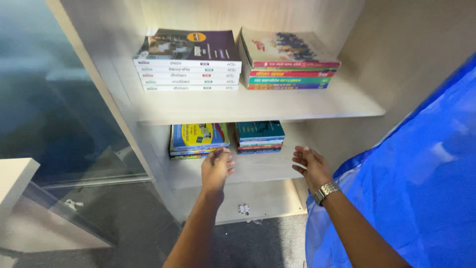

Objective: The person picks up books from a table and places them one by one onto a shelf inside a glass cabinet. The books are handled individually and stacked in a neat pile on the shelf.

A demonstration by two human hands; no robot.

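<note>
- Our left hand (216,167), fingers loose and holding nothing, reached toward the yellow book pile (198,140) mid-frame.
- Our right hand (310,166), open and empty, hovered near the teal book pile (260,136).

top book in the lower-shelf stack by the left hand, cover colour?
Mostly yellow with blue areas, on the top book just above the left hand. Head view.

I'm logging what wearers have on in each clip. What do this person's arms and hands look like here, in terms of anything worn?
Both forearms are bare, with no sleeves in view. The left hand wears nothing: no glove, ring or band shows. The right hand is also ungloved, and a silver metal link-bracelet wristwatch sits on its wrist. No other markings are visible.
</note>
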